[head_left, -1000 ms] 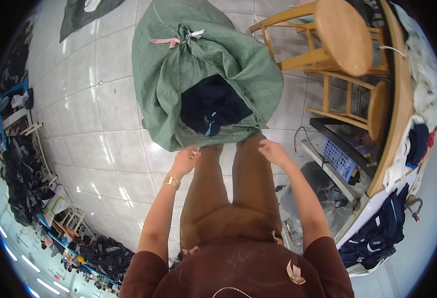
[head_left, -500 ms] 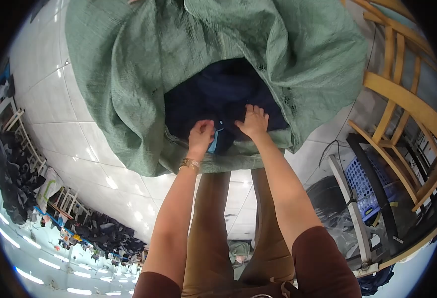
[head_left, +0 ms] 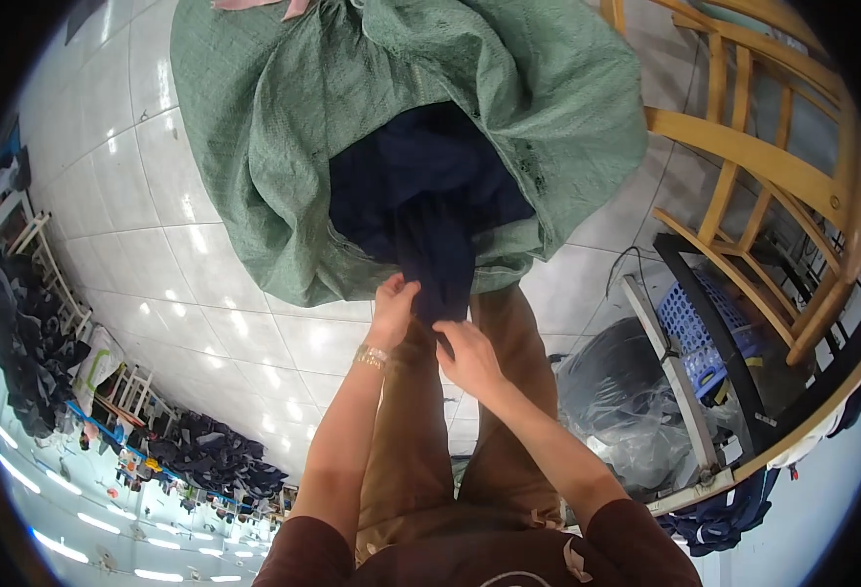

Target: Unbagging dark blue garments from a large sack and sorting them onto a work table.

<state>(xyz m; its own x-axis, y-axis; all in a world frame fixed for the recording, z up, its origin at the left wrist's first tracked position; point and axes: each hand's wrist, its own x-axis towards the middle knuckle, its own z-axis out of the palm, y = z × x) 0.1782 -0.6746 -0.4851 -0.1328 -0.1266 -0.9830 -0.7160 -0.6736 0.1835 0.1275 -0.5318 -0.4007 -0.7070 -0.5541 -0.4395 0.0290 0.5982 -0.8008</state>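
A large green woven sack (head_left: 293, 166) lies with its mouth toward me, full of dark navy cloth (head_left: 391, 166). One navy garment (head_left: 437, 254) hangs out over the sack's near rim, its near end between my two hands. My left hand (head_left: 392, 308) pinches the garment's left edge with thumb and fingertips. My right hand (head_left: 467, 354) has its thumb and fingers closed on the near right corner. The rest of the garment runs back into the sack, where it merges with the other dark cloth.
At the right stand a wooden chair (head_left: 758, 157), a metal-framed table (head_left: 670, 372), a blue plastic basket (head_left: 704, 313) and clear plastic bags (head_left: 626, 411). Heaps of dark garments (head_left: 34, 342) lie on racks along the left. Pale tiles (head_left: 127, 186) cover the floor.
Both hands have drawn back toward me, pulling part of a navy garment out over the sack's rim. My right hand, earlier spread on the cloth inside, is now closed on it.
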